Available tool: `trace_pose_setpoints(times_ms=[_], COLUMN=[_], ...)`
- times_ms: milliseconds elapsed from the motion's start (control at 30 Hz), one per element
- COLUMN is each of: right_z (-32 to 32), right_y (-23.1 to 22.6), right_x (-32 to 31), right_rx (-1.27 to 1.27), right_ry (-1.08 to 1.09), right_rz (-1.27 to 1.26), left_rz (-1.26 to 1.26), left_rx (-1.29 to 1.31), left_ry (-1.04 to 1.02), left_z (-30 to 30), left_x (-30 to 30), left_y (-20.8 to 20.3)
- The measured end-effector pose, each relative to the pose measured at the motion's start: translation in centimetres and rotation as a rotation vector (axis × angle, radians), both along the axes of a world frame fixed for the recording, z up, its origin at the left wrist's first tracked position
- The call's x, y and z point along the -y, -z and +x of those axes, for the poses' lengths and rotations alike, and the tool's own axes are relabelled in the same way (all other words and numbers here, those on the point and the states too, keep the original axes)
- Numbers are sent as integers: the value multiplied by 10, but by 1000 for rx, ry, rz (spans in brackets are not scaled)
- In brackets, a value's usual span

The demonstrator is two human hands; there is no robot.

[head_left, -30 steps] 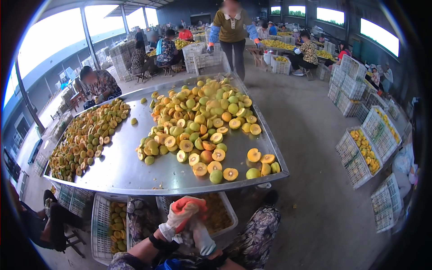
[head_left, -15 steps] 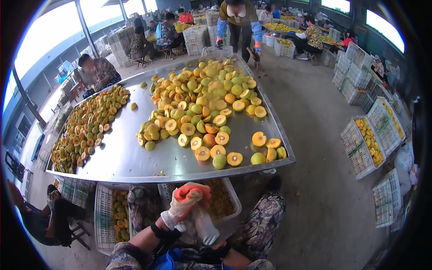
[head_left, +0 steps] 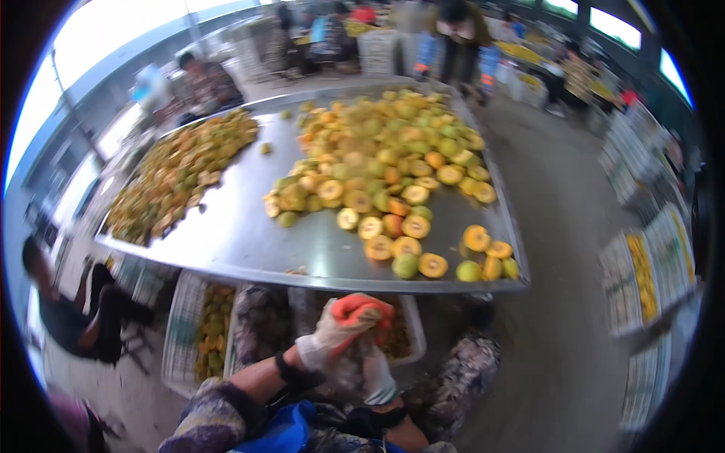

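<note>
My left hand [head_left: 331, 336], in a white work glove with orange coating, is closed, its fingers wrapped against my right hand. Lower and beside it is my right hand [head_left: 377, 375], in a pale glove with a teal cuff; blur and the left hand hide its fingers. Whether anything lies between them cannot be made out. Both are held together over a pale crate [head_left: 414, 332] between my knees, with yellow-orange fruit pieces inside. Just beyond stands a metal table [head_left: 242, 253] bearing a large heap of halved peach-like fruit [head_left: 377, 162], yellow-green with orange flesh.
A browner heap of fruit halves [head_left: 181, 174] covers the table's left side. Another crate of fruit [head_left: 175, 332] stands by my left knee. One person [head_left: 75, 302] sits at left, another [head_left: 457, 38] stands at the far edge. Crates [head_left: 634, 279] line the right.
The view has shifted, so the table and heaps appear farther right and tilted. My hands remain pressed together, slightly farther right in the picture. More of the seated person at left shows.
</note>
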State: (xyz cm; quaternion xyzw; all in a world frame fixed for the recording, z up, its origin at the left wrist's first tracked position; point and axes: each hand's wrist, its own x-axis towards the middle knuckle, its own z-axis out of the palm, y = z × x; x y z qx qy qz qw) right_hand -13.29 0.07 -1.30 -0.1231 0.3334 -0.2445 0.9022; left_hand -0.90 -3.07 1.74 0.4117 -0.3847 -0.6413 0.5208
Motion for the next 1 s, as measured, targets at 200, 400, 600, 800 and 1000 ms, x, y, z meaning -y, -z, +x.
trace_pose_setpoints(times_ms=[200, 400, 600, 800, 1000], right_z=[-7, -20, -28, -26, -26], right_y=[11, 0, -6, 2, -1], right_x=[-1, -5, -1, -7, -8], right_rx=[-33, -158, 164, 281, 154], right_ry=[141, 143, -93, 82, 111], right_rz=[-115, -208, -183, 19, -268], left_rz=[-106, -137, -125, 12, -11], left_rx=[77, 74, 107, 22, 58], left_ry=[34, 107, 68, 109, 119], left_z=[-7, -15, -7, -28, -23], left_x=[10, 6, -4, -1, 1], left_y=[21, 5, -14, -44, -36])
